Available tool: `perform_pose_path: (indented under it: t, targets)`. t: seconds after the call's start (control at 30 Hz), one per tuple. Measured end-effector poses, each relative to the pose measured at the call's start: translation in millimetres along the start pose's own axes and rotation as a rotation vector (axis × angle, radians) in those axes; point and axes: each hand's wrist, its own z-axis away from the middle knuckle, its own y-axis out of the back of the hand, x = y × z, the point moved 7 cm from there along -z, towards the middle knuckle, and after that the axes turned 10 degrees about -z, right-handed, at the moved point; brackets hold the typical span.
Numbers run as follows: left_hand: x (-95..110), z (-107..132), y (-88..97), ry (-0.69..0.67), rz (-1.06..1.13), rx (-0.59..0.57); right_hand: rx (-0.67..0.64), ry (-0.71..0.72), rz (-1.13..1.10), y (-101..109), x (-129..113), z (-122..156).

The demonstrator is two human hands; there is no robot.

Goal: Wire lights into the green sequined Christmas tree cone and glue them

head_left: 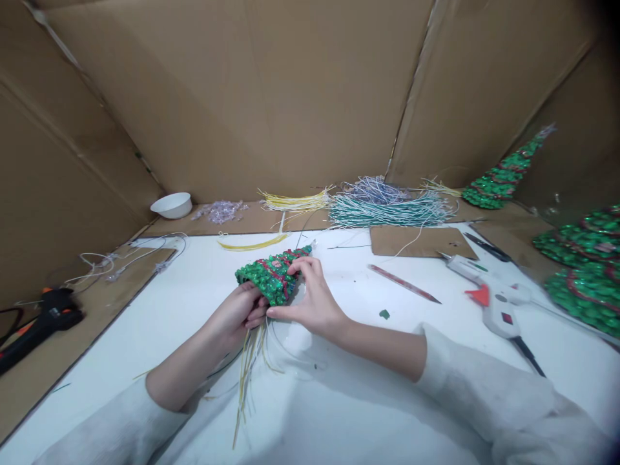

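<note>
A small green sequinned cone tree with red bands (274,271) lies tilted over the white table (339,400), tip pointing right and away. My left hand (239,313) grips its wide base from below. My right hand (314,297) holds its side, thumb under and fingers on top. A bunch of thin yellow wires (249,368) hangs out of the base toward me, under my left hand.
A white glue gun (489,294) and a red pencil (404,284) lie to the right. Bundles of teal (387,210) and yellow wires (293,201) sit at the back. Finished green trees (504,174) stand at right; a white bowl (172,205) and a black-orange tool (43,320) at left.
</note>
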Motion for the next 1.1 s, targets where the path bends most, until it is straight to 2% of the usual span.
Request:
perform_pose_path:
  t: [0.3,0.53,0.67,0.9,1.1]
  targets:
    - [-0.2,7.5,1.4,0.04,-0.041,0.044,0.006,0.047,0.034,1.1,-1.2,-2.2]
    - [7.1,21.6,4.8,0.075,-0.095,-0.162,0.0,0.044,0.045,2.3,-1.3,-3.0]
    - [10.6,24.4,9.0,0.08,-0.115,-0.197,-0.002,0.042,0.057,2.4,-0.8,-2.6]
    - [17.5,26.8,-0.6,-0.046,-0.293,-0.321,-0.005,0.03,0.066,1.5,0.7,-2.2]
    - [11.5,21.4,1.1,-0.02,-0.308,-0.201,-0.005,0.02,0.058,1.1,-1.9,-3.3]
